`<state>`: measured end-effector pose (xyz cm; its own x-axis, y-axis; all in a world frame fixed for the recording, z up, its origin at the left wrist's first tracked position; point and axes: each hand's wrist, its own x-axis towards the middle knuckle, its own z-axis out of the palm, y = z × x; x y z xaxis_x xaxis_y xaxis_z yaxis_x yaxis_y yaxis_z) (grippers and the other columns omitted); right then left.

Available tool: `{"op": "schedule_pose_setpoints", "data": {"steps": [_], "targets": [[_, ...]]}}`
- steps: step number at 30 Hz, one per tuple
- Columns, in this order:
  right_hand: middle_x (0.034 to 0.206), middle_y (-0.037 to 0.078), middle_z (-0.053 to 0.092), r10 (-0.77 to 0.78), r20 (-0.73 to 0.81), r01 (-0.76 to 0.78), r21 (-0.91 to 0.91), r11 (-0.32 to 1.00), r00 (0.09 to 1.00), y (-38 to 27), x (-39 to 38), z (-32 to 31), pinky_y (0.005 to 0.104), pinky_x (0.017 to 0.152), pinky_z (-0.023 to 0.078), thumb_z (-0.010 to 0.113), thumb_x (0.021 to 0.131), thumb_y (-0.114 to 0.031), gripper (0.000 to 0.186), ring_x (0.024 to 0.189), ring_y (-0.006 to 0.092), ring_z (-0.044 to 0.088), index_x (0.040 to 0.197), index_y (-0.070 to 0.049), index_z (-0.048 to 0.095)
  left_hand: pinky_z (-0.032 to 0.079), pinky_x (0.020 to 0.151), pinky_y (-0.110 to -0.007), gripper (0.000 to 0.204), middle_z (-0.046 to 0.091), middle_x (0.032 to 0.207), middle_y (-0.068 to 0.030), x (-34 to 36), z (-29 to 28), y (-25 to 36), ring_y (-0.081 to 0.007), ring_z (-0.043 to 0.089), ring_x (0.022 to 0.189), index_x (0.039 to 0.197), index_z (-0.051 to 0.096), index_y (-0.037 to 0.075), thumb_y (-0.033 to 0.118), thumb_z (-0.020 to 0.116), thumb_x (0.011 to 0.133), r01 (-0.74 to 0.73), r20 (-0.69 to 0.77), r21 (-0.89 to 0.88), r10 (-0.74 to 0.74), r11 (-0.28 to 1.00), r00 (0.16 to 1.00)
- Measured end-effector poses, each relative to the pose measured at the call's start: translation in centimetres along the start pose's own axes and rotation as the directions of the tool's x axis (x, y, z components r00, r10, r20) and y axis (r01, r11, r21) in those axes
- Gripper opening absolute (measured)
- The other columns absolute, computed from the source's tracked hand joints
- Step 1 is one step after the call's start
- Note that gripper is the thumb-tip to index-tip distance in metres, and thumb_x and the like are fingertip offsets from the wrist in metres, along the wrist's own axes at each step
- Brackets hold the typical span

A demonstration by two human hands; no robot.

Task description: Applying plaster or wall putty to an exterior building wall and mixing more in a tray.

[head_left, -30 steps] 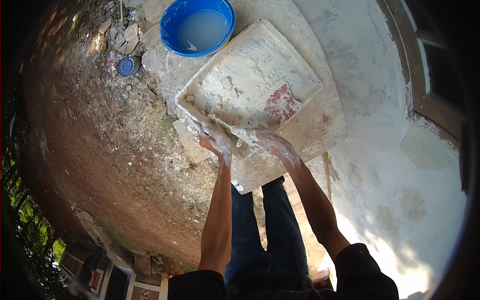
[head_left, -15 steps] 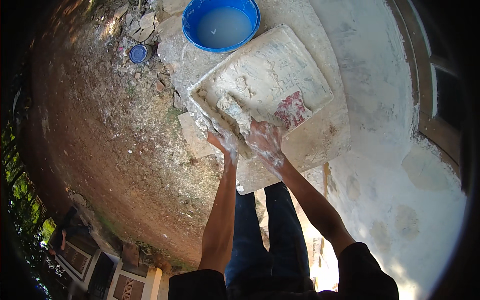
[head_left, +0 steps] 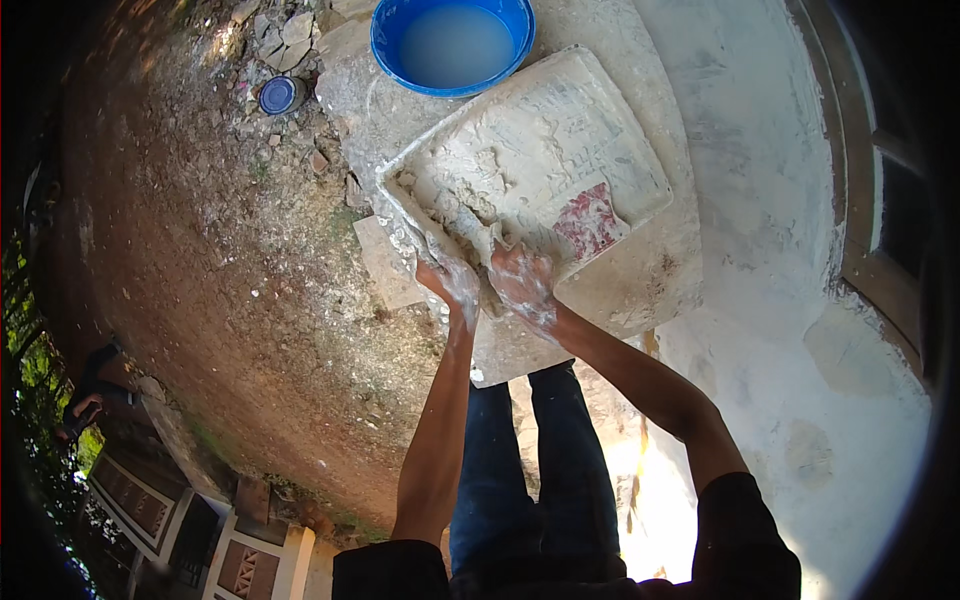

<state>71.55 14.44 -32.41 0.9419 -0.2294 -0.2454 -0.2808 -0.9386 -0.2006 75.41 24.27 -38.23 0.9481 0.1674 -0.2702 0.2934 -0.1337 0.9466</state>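
A shallow pale tray [head_left: 540, 130], crusted with wet white plaster [head_left: 470, 165], rests on a worn grey board [head_left: 655, 260]; a red-and-white scrap lies in its lower right. My left hand [head_left: 450, 282], smeared white, is closed at the tray's lower-left edge, apparently on the rim; its fingertips are partly hidden. Just right of it, my right hand [head_left: 522, 278] grips a plaster-coated tool [head_left: 465, 222] that reaches into the tray's lower-left corner; its exact shape is masked by plaster.
A blue basin [head_left: 455, 45] of cloudy water sits above the tray, a lidded can [head_left: 280, 95] to its left among rubble. A whitewashed wall [head_left: 760, 200] with a dark-framed opening fills the right. Another person [head_left: 90, 395] is at the far left, above a building.
My right hand has moved from the tray's near edge into it with the coated tool. The view has shifted slightly; the other person appears higher up at the left.
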Motion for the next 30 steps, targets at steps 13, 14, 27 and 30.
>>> {"op": "schedule_pose_setpoints", "data": {"steps": [13,14,27,30], "targets": [[0.067,0.018,0.061,0.051,0.141,-0.088,0.276,0.957,0.989,-0.9,1.5,0.8,0.0433,0.048,0.044,0.053,0.071,-0.009,0.015,0.061,0.0303,0.062,0.08,0.001,0.059,0.043,0.065,-0.029,0.026,0.055,0.09,-0.0066,-0.4,0.3,0.2,-0.0139,0.049,0.076,0.103,0.05,-0.006,0.013,0.053,0.084,-0.094,-0.052,-0.059,0.091,0.994,0.995],[0.066,0.018,0.06,0.047,0.094,-0.07,0.265,0.962,0.994,-1.1,1.4,1.0,0.0443,0.049,0.044,0.053,0.072,-0.008,0.016,0.061,0.0317,0.062,0.082,0.002,0.059,0.043,0.065,-0.029,0.026,0.055,0.091,-0.0066,-0.4,0.3,0.4,-0.0142,0.049,0.076,0.102,0.05,-0.006,0.012,0.053,0.085,-0.108,-0.057,-0.069,0.104,0.992,0.993],[0.07,0.02,0.058,0.071,0.199,-0.141,0.365,0.92,0.978,-1.4,2.1,2.3,0.046,0.055,0.045,0.05,0.077,-0.014,0.017,0.069,0.0345,0.059,0.086,0.0,0.053,0.046,0.068,-0.031,0.03,0.055,0.095,-0.0085,0.0,0.4,0.4,-0.0159,0.051,0.08,0.107,0.049,-0.007,0.012,0.053,0.085,-0.099,-0.045,-0.048,0.097,0.994,0.994],[0.07,0.02,0.057,0.093,-0.115,-0.045,0.366,0.929,0.989,-1.5,1.8,2.2,0.0489,0.058,0.044,0.051,0.075,-0.014,0.014,0.07,0.0372,0.058,0.082,-0.002,0.053,0.046,0.069,-0.031,0.031,0.055,0.097,-0.0092,-0.1,0.4,0.3,-0.0161,0.051,0.083,0.108,0.049,-0.008,0.014,0.051,0.086,-0.073,-0.039,-0.15,0.067,0.986,0.997]]}}
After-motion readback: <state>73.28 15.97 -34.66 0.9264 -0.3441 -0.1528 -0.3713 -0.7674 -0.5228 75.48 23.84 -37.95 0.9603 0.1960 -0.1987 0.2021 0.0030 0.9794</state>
